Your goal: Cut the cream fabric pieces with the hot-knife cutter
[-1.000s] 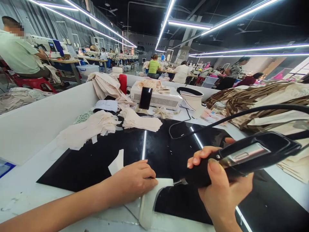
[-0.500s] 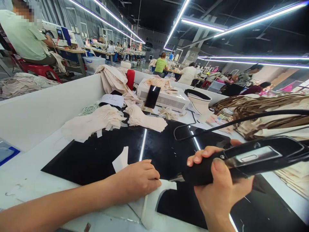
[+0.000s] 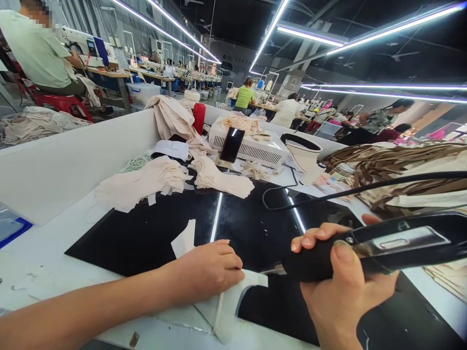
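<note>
In the head view, my left hand rests on a pale cut piece of fabric, its fingers curled together and pressed onto the upper edge. The fabric lies partly on a glossy black board, and another pale corner pokes out beyond the hand. My right hand is wrapped around a black corded hand tool with a silver panel. The tool's thin metal tip points left, just right of the fabric and apart from my left fingers. What lies under my left palm is hidden.
Stacks of pale fabric pieces lie at the board's far edge. Behind are a phone and a white vented box. A black cable crosses from the right. Brown-edged fabric is piled at right; a white partition borders the left.
My right hand has drawn the tool a little to the right, its tip moving off from the fabric edge. My left hand stays in place on the fabric.
</note>
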`<control>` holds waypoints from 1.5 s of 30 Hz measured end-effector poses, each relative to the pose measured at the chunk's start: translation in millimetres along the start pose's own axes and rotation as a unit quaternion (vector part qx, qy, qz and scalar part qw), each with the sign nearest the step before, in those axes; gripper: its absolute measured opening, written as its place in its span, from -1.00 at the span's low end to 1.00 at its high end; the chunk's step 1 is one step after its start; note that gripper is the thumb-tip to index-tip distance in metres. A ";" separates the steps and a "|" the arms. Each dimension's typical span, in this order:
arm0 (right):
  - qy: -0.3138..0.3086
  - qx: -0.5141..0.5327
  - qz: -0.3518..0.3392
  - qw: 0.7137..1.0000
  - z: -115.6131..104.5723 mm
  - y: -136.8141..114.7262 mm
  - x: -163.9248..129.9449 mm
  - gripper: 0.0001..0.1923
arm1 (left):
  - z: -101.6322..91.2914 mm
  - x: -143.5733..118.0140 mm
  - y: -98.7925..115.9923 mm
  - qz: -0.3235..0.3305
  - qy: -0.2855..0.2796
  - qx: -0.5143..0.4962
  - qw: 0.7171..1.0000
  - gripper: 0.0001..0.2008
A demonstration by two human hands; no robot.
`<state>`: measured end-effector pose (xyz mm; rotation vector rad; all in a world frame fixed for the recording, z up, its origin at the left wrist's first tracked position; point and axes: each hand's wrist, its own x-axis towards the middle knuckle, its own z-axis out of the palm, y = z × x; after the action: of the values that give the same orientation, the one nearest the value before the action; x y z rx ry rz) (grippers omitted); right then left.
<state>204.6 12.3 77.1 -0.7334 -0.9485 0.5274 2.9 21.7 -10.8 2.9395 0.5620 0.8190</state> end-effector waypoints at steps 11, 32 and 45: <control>0.012 -0.009 0.013 1.000 0.5 -1.8 -1.6 -0.45 | -2.1 -2.1 -0.4 -0.007 -0.008 -0.018 1.000 -0.80; -0.032 0.008 0.008 0.999 -0.1 -8.8 -13.2 -0.48 | -8.9 0.5 1.0 -0.012 -0.009 -0.026 1.000 -0.83; -0.006 -0.007 0.002 1.000 -3.9 -9.2 -12.6 -0.46 | -9.5 1.3 -0.3 0.006 0.006 -0.004 1.000 -0.81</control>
<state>202.5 -3.7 75.9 -0.7448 -0.9623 0.5292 -1.0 21.9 -2.0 2.9354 0.5421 0.8386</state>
